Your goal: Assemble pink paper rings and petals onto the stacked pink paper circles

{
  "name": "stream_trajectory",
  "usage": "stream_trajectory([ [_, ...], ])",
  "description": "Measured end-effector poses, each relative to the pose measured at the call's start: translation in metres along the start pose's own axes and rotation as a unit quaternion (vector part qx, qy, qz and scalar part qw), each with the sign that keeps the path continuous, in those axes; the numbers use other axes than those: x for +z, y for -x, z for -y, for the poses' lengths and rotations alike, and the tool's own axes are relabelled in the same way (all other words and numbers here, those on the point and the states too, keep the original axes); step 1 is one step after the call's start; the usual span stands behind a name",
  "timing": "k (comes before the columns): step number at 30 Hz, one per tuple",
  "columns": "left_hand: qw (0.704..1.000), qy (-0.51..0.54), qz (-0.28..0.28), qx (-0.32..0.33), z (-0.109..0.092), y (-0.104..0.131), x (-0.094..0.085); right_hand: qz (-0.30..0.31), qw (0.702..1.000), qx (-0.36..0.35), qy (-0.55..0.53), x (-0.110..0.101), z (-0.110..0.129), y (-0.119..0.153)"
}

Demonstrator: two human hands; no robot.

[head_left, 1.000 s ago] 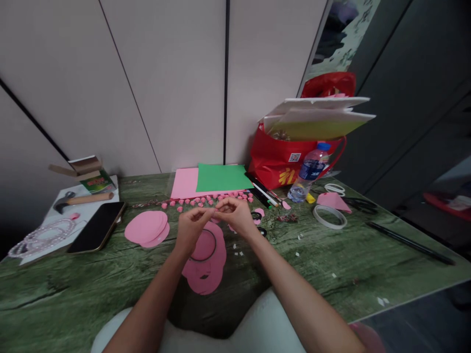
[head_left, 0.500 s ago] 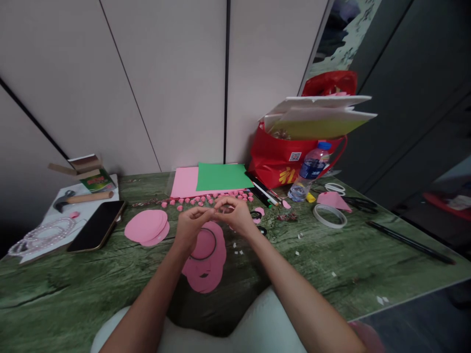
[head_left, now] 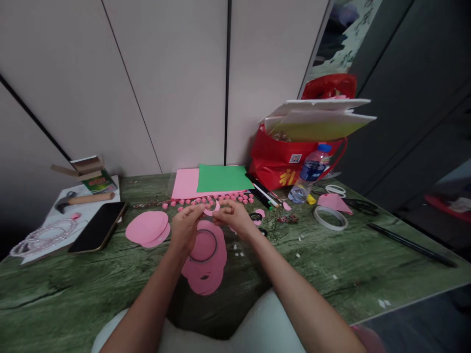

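Between my two hands is a small curved strip of pink paper (head_left: 210, 212), bent into a crescent. My left hand (head_left: 186, 224) pinches its left end; my right hand (head_left: 234, 216) pinches the other end with fingers curled. Beneath the hands lie pink paper cutouts (head_left: 213, 279) with scalloped edges, and a dark thin ring (head_left: 203, 259) rests on them. A stack of pink paper circles (head_left: 145, 226) is left of my left hand. Small pink rolled paper pieces (head_left: 198, 200) form a row just beyond the fingers. Scissors (head_left: 256, 216) lie partly hidden by my right hand.
Green and pink paper sheets (head_left: 224, 178) lie at the back. Right of them stand a red bag (head_left: 270, 162) and a water bottle (head_left: 311, 171), with a tape roll (head_left: 330, 218) in front. A phone (head_left: 97, 228), hammer (head_left: 90, 198) and bead string (head_left: 44, 238) lie at left.
My hands have drawn slightly apart and lower. The pink strip, barely visible before, now shows as a crescent between the fingertips. The view has tilted slightly.
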State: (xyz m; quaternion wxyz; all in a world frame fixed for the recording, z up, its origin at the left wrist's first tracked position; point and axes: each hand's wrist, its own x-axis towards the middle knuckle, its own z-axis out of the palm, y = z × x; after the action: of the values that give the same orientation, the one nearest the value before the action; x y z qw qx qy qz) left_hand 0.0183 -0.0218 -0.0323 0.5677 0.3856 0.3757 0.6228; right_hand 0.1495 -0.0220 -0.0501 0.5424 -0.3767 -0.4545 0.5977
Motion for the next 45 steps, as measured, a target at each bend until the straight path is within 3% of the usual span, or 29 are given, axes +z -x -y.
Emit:
stream_trajectory([
  [9, 0.993, -0.098, -0.037, 0.047, 0.005, 0.002, -0.001, -0.075, 0.996, -0.054, -0.012, 0.001, 0.004, -0.003],
  [13, 0.979, -0.182, -0.008, 0.089, 0.006, 0.004, -0.001, -0.090, 0.991, -0.096, -0.005, -0.001, 0.005, -0.003],
  [17, 0.974, -0.213, 0.024, 0.076, 0.007, 0.005, -0.002, -0.104, 0.986, -0.124, 0.025, -0.001, 0.009, -0.002],
  [26, 0.973, -0.213, 0.080, 0.037, 0.001, 0.009, 0.002, -0.042, 0.980, -0.168, 0.095, -0.001, 0.009, 0.000],
  [29, 0.968, -0.226, 0.096, 0.057, 0.001, 0.009, 0.002, -0.031, 0.979, -0.166, 0.118, -0.001, 0.009, 0.000],
  [35, 0.969, -0.230, 0.072, 0.060, 0.005, 0.008, 0.001, -0.046, 0.978, -0.154, 0.133, 0.003, 0.015, 0.004],
  [40, 0.992, -0.121, 0.036, 0.017, 0.005, 0.007, 0.001, -0.068, 0.983, -0.145, 0.091, 0.004, 0.014, 0.002],
  [42, 0.997, -0.070, 0.016, 0.009, 0.003, 0.005, 0.000, -0.060, 0.990, -0.110, 0.068, 0.003, 0.010, 0.001],
  [45, 0.999, -0.039, 0.009, -0.001, 0.001, 0.002, 0.000, 0.011, 0.999, -0.003, 0.033, 0.002, 0.007, 0.002],
])
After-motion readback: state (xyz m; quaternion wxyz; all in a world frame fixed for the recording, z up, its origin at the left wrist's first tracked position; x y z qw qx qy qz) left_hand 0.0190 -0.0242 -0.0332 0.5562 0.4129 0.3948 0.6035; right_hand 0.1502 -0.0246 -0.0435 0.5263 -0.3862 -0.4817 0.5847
